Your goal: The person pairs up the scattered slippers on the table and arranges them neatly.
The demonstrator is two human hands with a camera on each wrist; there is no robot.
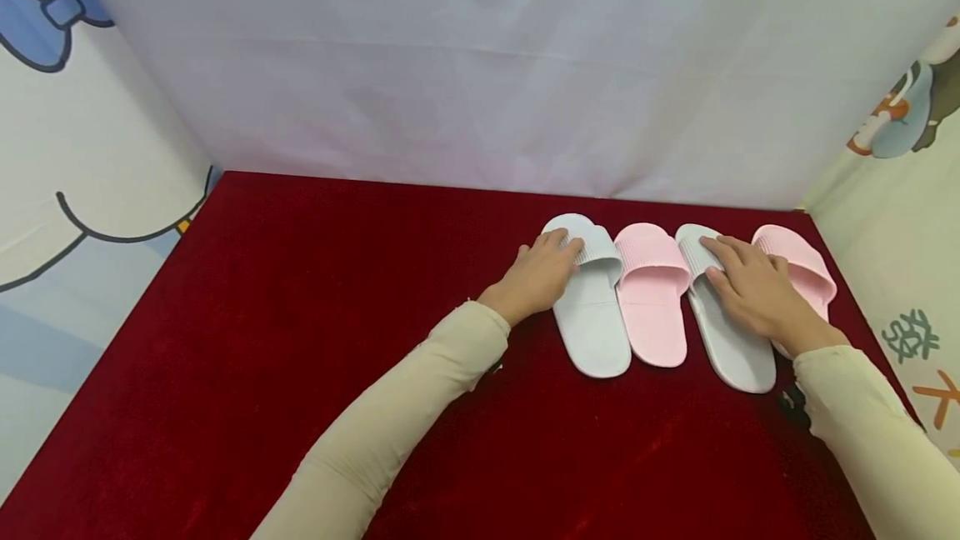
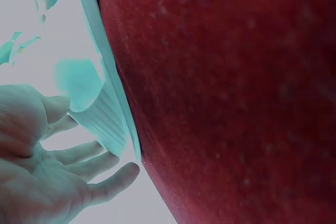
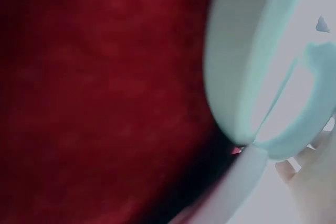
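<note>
A row of slippers with ribbed straps lies at the right of the red surface, alternating white and pink. My left hand (image 1: 534, 276) is at the leftmost white slipper (image 1: 592, 323), its fingertips over the strap's left side. In the left wrist view the fingers (image 2: 118, 182) are spread and nearly straight beside that strap (image 2: 102, 121). A pink slipper (image 1: 652, 315) comes after it. My right hand (image 1: 757, 290) lies with extended fingers over the second white slipper (image 1: 731, 348), covering part of its strap and of the rightmost pink slipper (image 1: 795, 252).
Red cloth (image 1: 300, 315) covers the surface beneath the slippers. A pale curtain (image 1: 450, 90) hangs along the back edge. Printed cloths stand at both sides, with a blue bow (image 1: 62, 8) on the left one. The right-hand slippers lie near the right edge.
</note>
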